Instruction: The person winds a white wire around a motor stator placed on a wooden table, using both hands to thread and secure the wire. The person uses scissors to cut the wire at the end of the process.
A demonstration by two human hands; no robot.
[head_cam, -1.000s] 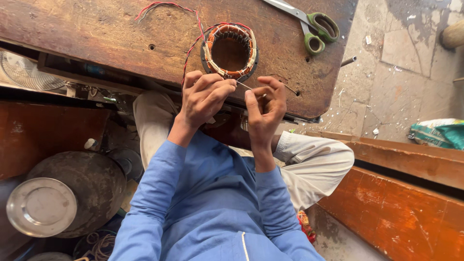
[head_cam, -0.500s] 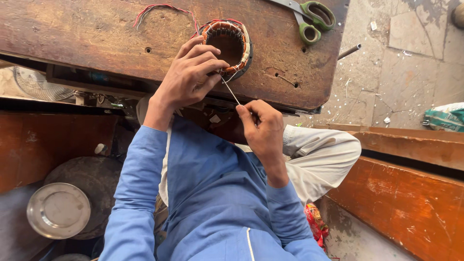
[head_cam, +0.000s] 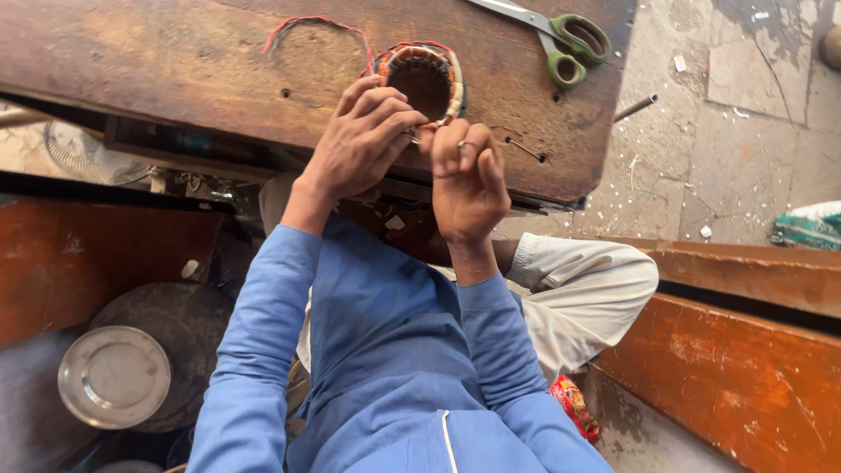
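Coil (head_cam: 427, 81) is gripped at its rim by the left hand (head_cam: 363, 140); something thin, unclear, is pinched by the right hand (head_cam: 467, 175) beside it on the bench (head_cam: 175, 70).

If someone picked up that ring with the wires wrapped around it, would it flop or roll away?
The wound coil ring would probably stay stiff, since it holds a neat round shape on the wooden table. It lies flat, so rolling seems unlikely unless it were stood on edge. Its loose red wires curl freely and would likely dangle. The left hand touches its rim.
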